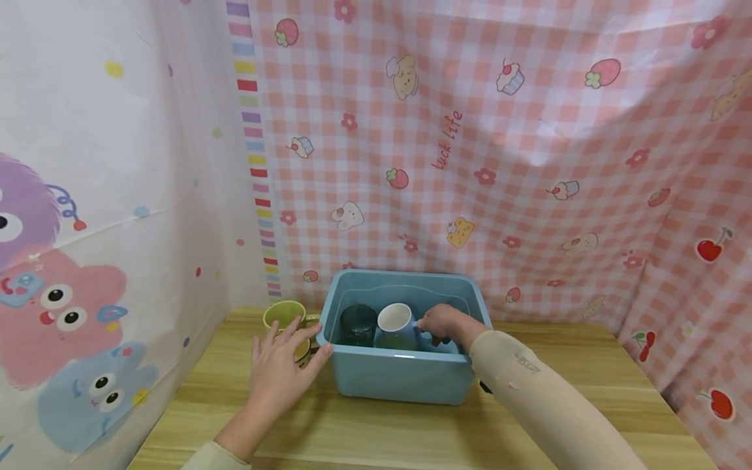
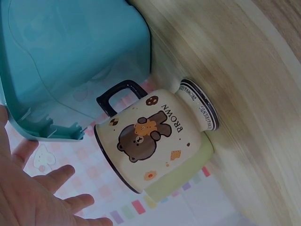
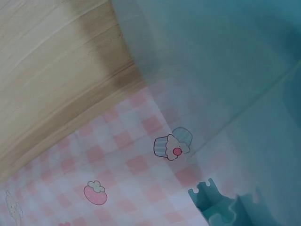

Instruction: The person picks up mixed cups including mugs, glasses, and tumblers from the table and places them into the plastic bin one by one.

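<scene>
A pale wooden worktop (image 1: 376, 437) stands in a corner hung with cartoon-printed sheets, pink gingham behind and to the right. At the left the left hand (image 1: 281, 365) lies with fingers (image 1: 271, 336) spread and released, holding nothing, over a cream bear-printed mug (image 2: 150, 139); that mug stands on the worktop just beside the left wall of a blue plastic tub (image 1: 405, 378), with a yellow-green mug (image 1: 284, 314) directly behind it. Inside the tub stand a dark green glass (image 1: 359, 324) and, to its right, a white-lined blue mug (image 1: 396, 324); the right hand (image 1: 446, 324) reaches over the tub's rim with fingers curled at this mug's handle side, though the handle itself is hidden; the right wrist view shows only tub wall and cloth.
</scene>
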